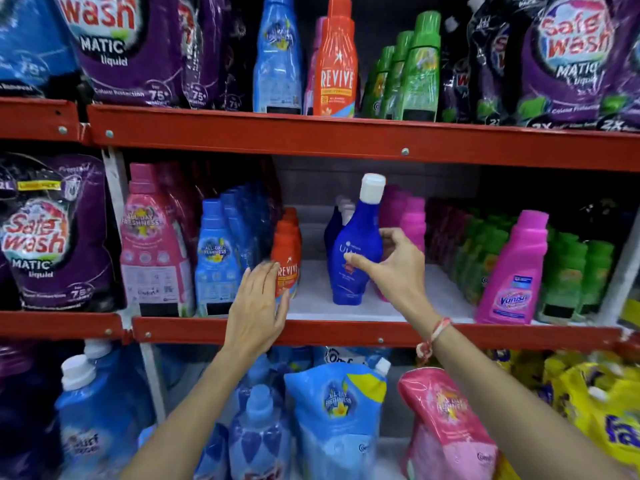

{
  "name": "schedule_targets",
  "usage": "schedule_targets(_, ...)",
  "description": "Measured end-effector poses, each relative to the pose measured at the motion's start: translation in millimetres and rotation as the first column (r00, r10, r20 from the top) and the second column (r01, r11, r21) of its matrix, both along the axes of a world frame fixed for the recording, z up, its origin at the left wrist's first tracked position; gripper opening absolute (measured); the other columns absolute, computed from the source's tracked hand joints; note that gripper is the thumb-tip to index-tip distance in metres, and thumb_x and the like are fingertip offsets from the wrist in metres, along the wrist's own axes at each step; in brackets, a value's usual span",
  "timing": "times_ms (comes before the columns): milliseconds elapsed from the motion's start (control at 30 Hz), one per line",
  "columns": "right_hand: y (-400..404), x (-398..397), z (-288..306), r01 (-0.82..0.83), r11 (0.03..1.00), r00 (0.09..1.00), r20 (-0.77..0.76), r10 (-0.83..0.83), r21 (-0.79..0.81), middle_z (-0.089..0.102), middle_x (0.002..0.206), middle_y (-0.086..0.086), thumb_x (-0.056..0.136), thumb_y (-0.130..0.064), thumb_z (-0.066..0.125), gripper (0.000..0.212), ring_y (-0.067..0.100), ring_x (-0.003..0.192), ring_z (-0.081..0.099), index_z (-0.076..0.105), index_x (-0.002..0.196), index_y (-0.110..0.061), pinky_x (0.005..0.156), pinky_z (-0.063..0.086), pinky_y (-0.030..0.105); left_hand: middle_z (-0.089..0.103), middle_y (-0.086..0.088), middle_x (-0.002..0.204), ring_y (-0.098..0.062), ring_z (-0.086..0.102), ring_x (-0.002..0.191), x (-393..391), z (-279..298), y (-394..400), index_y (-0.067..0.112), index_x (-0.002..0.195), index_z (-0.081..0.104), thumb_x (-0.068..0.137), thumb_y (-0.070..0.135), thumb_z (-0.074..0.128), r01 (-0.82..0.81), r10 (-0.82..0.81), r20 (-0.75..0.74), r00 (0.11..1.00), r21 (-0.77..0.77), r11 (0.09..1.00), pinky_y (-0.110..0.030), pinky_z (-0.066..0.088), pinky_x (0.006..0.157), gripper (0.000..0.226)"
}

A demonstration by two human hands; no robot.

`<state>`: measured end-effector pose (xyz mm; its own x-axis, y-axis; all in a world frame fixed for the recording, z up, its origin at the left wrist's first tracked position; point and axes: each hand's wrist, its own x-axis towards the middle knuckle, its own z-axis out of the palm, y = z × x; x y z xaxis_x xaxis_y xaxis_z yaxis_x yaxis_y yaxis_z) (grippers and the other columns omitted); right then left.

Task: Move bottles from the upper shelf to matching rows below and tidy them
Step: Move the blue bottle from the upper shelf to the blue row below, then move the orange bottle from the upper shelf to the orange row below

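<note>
On the middle shelf (346, 332) my right hand (391, 268) grips a dark blue bottle with a white cap (353, 258), tilted slightly right, its base on the white shelf liner in front of more dark blue bottles. My left hand (258, 306) lies flat against the front orange Revive bottle (287, 261) of a short orange row, fingers spread. On the upper shelf (311, 136) stand a light blue bottle (277, 60), an orange Revive bottle (335, 64) with a pink one behind it, and a row of green bottles (419, 71).
The middle shelf also holds a pink bottle (152, 244), light blue bottles (218, 258), magenta bottles (412, 223), a pink Vanish bottle (512, 271), green bottles (568, 271) and purple Safewash pouches (52, 237). Below sit blue and pink refill pouches (339, 417).
</note>
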<state>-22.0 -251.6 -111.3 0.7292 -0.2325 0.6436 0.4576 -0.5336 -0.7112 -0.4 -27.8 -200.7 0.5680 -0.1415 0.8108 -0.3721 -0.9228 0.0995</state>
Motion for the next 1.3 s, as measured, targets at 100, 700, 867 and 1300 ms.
schedule_targets(100, -2, 15, -23, 0.039, 0.999, 0.997, -0.06, -0.041, -0.038, 0.072, 0.095, 0.003, 0.059, -0.031, 0.088, 0.051, 0.018, 0.083, 0.067, 0.061, 0.1, -0.016, 0.071, 0.05, 0.026, 0.056, -0.018, 0.128, -0.031, 0.05, 0.121, 1, -14, 1, -0.003, 0.13, 0.048, 0.092, 0.031, 0.041, -0.007, 0.007, -0.048, 0.999, -0.004, 1.0, -0.04, 0.027, 0.111, 0.051)
schedule_targets(700, -9, 32, -66, 0.064, 0.986, 0.977, -0.19, -0.094, -0.157, 0.068, 0.109, 0.005, 0.067, -0.038, 0.083, 0.059, 0.021, 0.098, 0.064, 0.056, 0.113, -0.013, 0.077, 0.054, 0.031, 0.07, -0.015, 0.112, -0.022, 0.063, 0.109, 4, -43, 9, -0.002, 0.115, 0.064, 0.096, 0.05, 0.015, -0.163, 0.196, -0.229, 0.953, 0.157, 0.974, -0.038, 0.025, 0.111, 0.074)
schedule_targets(867, -5, 19, -55, 0.11, 0.968, 0.986, -0.098, -0.135, -0.225, 0.055, 0.126, 0.007, 0.077, -0.041, 0.075, 0.067, 0.022, 0.116, 0.053, 0.047, 0.129, -0.01, 0.092, 0.047, 0.032, 0.071, -0.016, 0.109, -0.023, 0.065, 0.107, 1, -40, 7, -0.001, 0.111, 0.067, 0.096, 0.05, 0.014, -0.172, 0.202, -0.226, 0.953, 0.148, 0.974, -0.04, 0.034, 0.108, 0.075)
schedule_targets(1300, 23, -27, 118, 0.118, 0.981, 0.839, 0.545, -0.014, -0.156, 0.063, 0.099, 0.001, 0.086, -0.021, 0.063, 0.017, 0.017, 0.096, 0.058, 0.065, 0.1, -0.011, 0.084, 0.05, 0.027, 0.075, -0.009, 0.097, -0.015, 0.069, 0.095, 0, -39, 7, 0.005, 0.097, 0.074, 0.095, 0.053, 0.014, -0.173, 0.188, -0.215, 0.958, 0.088, 0.981, -0.036, 0.036, 0.107, 0.077)
